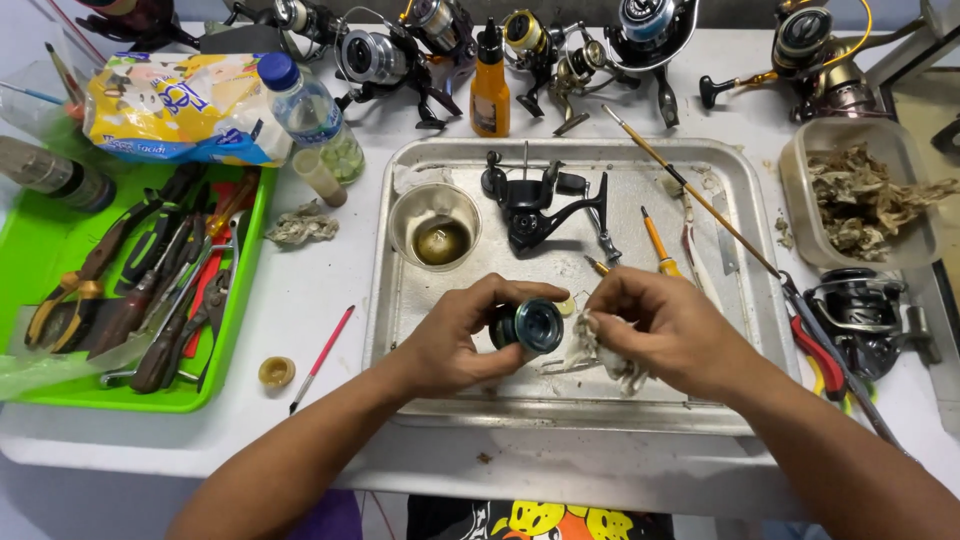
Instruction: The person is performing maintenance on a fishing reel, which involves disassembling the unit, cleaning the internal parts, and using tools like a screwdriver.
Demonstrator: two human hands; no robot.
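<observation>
Over the near part of the metal tray, the left hand curls its fingers around a dark reel spool, holding it on its side. Just right of it, the right hand pinches a crumpled, dirty rag, which seems to touch the spool's edge. Farther back on the tray lie a black reel body and a small cup.

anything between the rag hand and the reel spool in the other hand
Nothing visible. The left hand holds the dark spool with its open face turned to the right hand, which grips a dirty rag right beside it, above the metal tray.
</observation>
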